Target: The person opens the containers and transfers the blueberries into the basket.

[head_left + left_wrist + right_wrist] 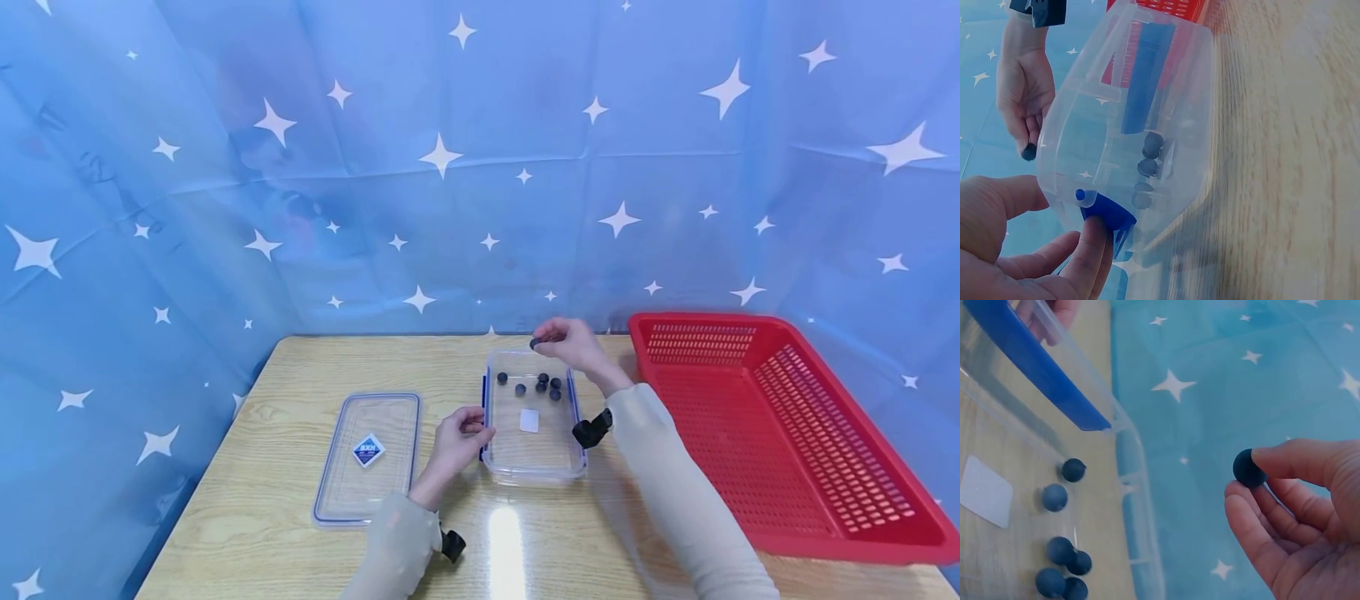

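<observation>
A clear plastic container (534, 467) stands on the wooden table, with several dark blue balls (542, 385) at its far end and a white label (529, 420) on its floor. My right hand (543, 341) hovers over the container's far rim and pinches one dark ball (535, 342) between thumb and fingertips; the right wrist view shows this ball (1248, 467) held clear of the box. My left hand (480, 432) grips the container's left side at its blue clasp (1109, 215), with the thumb along the wall. The balls (1147, 166) show through the wall.
The container's clear lid (367, 457), with a blue diamond sticker, lies flat to the left. A large red slotted basket (795, 433) fills the table's right side. A blue star-printed cloth hangs behind and on both sides.
</observation>
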`<state>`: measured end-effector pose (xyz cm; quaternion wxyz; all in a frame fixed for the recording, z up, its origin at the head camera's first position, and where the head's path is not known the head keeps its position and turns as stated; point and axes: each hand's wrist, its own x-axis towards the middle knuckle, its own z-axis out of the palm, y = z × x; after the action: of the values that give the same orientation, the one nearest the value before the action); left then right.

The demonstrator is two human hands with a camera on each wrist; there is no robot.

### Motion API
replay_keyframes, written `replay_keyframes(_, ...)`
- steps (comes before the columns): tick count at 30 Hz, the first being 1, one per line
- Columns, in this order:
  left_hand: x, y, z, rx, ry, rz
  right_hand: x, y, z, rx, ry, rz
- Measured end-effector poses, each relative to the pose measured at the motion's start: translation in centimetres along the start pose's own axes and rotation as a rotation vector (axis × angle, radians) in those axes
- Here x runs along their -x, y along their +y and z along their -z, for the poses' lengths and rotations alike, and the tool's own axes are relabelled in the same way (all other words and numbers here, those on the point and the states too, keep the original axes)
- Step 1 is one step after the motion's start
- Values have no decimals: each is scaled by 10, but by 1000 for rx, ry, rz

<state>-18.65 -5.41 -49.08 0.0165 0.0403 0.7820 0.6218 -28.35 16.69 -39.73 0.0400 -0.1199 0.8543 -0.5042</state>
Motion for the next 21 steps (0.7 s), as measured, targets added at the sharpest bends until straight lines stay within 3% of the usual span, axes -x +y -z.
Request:
replay_keyframes(9,-1,0,0,-25,-4,15,10,0,21,-2,48,-23)
replay_keyframes(10,2,6,0,-20,-3,15,11,0,24,1,54,-24)
replay_keyframes(15,2,5,0,-23,-5,-3,17,3,40,23,77,-52)
replay_keyframes(21,-2,-1,0,-28,-6,24,28,6,58,9,106,-63)
